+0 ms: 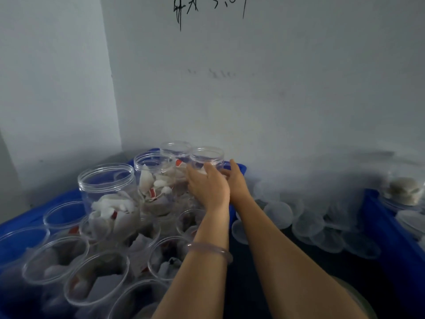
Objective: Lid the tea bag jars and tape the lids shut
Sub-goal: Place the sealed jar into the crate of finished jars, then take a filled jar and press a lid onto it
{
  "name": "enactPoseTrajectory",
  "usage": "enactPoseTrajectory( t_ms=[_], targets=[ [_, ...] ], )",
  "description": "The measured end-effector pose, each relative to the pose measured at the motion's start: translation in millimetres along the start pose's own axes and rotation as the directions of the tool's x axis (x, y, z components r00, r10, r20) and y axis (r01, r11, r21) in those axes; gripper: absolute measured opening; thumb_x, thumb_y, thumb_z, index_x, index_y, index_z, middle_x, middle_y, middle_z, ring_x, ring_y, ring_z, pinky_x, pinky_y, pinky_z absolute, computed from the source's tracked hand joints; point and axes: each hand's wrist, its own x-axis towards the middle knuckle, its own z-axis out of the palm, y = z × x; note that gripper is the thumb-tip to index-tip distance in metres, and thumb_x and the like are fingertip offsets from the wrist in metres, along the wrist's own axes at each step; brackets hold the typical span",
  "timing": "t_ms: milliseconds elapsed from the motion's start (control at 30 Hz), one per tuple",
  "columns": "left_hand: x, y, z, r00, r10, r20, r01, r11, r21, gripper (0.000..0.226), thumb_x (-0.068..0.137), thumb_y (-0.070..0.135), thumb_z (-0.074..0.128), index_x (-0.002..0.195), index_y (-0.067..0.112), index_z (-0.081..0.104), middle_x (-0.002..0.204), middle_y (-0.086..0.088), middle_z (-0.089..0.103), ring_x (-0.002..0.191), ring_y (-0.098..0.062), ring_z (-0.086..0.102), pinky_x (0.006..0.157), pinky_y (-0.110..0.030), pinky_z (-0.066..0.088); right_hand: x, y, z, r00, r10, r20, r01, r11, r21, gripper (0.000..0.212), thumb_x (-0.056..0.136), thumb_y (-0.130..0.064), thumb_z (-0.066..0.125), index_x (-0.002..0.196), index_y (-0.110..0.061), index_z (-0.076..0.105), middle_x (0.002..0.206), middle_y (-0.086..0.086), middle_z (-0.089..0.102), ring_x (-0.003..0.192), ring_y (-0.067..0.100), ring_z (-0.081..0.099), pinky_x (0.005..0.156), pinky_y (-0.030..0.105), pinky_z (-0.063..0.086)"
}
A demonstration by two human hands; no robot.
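1. Far jar (207, 156), clear plastic, is standing at the back corner of the blue crate (23, 223). It is the landmark for everything below.
2. Left hand (208, 188) is wrapping its left side and looks clamped on it. Right hand (238, 180) is pressing on its right side with the thumb up. Its fingers are hidden, so I cannot tell whether it is gripping. The hands are sitting close together with the jar between them.
3. Whether this jar is already wearing a lid: too blurred to call.
4. In front of it and to its left, open jars (108, 180) are crowding the crate, most holding tea bags (110, 207). None of the near ones is showing a lid.
5. Progress, my read: barely started. Nearly all the lidding is outstanding and so is all the taping. No tape is showing anywhere.
6. To its right, outside the crate, loose lids (278, 215) are lying in a heap, clear and round.
7. Those lids are resting on a dark surface (248, 284). Desk or floor, cannot tell.
8. Further right, a second blue crate (377, 222) is cutting into view, contents blurred.
9. Behind it, a white wall (276, 100) is closing off the corner, with black handwriting (184, 10) high up.
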Motion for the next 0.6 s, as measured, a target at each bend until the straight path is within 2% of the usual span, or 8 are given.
enactPoseTrajectory(
  t_ms=[100, 167, 233, 267, 367, 467, 533, 600],
  targets=[
    [-3.8, 3.2, 3.7, 0.999, 0.011, -0.046, -0.005, 0.989, 0.146, 0.055, 0.101, 0.035, 0.035, 0.148, 0.008, 0.028, 0.152, -0.016, 0.03, 0.14, -0.032, 0.027, 0.114, -0.046, 0.025, -5.3, 1.0, -16.3, 1.0, 0.028, 0.011, -0.029, 0.998, 0.063, 0.078, 0.088, -0.015, 0.067, 0.151, -0.01, 0.021, 0.137, 0.011, 0.049, 0.121, 0.024, 0.052, 0.103, 0.04, 0.044],
    [-13.7, 9.0, 13.6, 0.995, 0.09, -0.037, -0.082, 0.983, 0.164, 0.051, 0.1, 0.039, 0.032, 0.135, 0.005, 0.048, 0.138, -0.02, 0.048, 0.13, -0.034, 0.04, 0.109, -0.048, 0.03, -14.5, -3.4, -38.2, 0.995, -0.052, -0.085, 0.059, 0.995, 0.085, 0.073, 0.083, -0.02, 0.073, 0.145, -0.012, 0.036, 0.126, 0.008, 0.053, 0.112, 0.018, 0.055, 0.095, 0.033, 0.049],
    [-33.2, 12.2, 24.0, 0.97, 0.242, 0.022, -0.243, 0.966, 0.089, 0.048, 0.099, 0.039, 0.031, 0.106, 0.005, 0.063, 0.108, -0.017, 0.063, 0.108, -0.03, 0.055, 0.098, -0.047, 0.041, -37.4, -3.8, -69.2, 0.971, -0.15, -0.188, 0.161, 0.986, 0.044, 0.055, 0.068, -0.037, 0.077, 0.115, -0.015, 0.058, 0.11, 0.01, 0.057, 0.098, 0.01, 0.057, 0.081, 0.026, 0.053],
    [-47.3, 9.3, 28.5, 0.951, 0.304, 0.054, -0.304, 0.953, 0.001, 0.043, 0.099, 0.038, 0.031, 0.092, 0.01, 0.063, 0.097, -0.012, 0.064, 0.097, -0.027, 0.059, 0.09, -0.044, 0.046, -52.8, 0.4, -86.4, 0.955, -0.177, -0.236, 0.18, 0.984, -0.009, 0.054, 0.06, -0.046, 0.074, 0.101, -0.014, 0.058, 0.105, 0.01, 0.058, 0.092, 0.006, 0.057, 0.074, 0.02, 0.052],
    [-88.7, -28.5, 24.7, 0.893, 0.356, 0.276, -0.328, 0.934, -0.143, 0.027, 0.099, 0.041, 0.034, 0.08, 0.029, 0.049, 0.083, 0.007, 0.054, 0.078, -0.003, 0.056, 0.07, -0.018, 0.046, -110.4, 27.4, -127.5, 0.955, -0.092, -0.281, 0.073, 0.994, -0.077, 0.057, 0.055, -0.048, 0.08, 0.102, -0.028, 0.054, 0.112, 0.002, 0.057, 0.096, 0.0, 0.058, 0.072, 0.011, 0.048],
    [-116.0, -89.0, 10.4, 0.797, 0.177, 0.577, -0.084, 0.979, -0.184, 0.029, 0.094, 0.049, 0.036, 0.101, 0.031, 0.057, 0.1, 0.011, 0.063, 0.089, 0.005, 0.061, 0.076, -0.013, 0.049, -160.1, 73.7, -140.8, 0.983, 0.005, -0.183, -0.002, 1.0, 0.016, 0.064, 0.062, -0.013, 0.087, 0.111, -0.03, 0.05, 0.118, 0.006, 0.056, 0.097, 0.005, 0.062, 0.072, 0.017, 0.052],
    [-122.7, -121.8, 1.4, 0.79, 0.028, 0.612, 0.076, 0.987, -0.143, 0.033, 0.092, 0.052, 0.039, 0.104, 0.033, 0.063, 0.105, 0.01, 0.068, 0.099, -0.006, 0.065, 0.084, -0.027, 0.05, -180.6, 97.9, -140.9, 0.995, 0.07, -0.072, -0.067, 0.997, 0.05, 0.07, 0.065, -0.001, 0.083, 0.118, -0.029, 0.047, 0.123, 0.003, 0.054, 0.104, 0.004, 0.059, 0.076, 0.018, 0.052],
    [-123.0, -139.7, -5.7, 0.835, -0.056, 0.547, 0.138, 0.984, -0.11, 0.04, 0.089, 0.055, 0.035, 0.1, 0.033, 0.067, 0.099, 0.011, 0.072, 0.095, -0.008, 0.067, 0.08, -0.029, 0.05, -186.7, 118.6, -142.6, 0.992, 0.111, 0.057, -0.112, 0.994, 0.009, 0.066, 0.072, 0.002, 0.072, 0.122, -0.033, 0.047, 0.125, -0.004, 0.053, 0.113, 0.004, 0.055, 0.081, 0.021, 0.053]
  ],
)
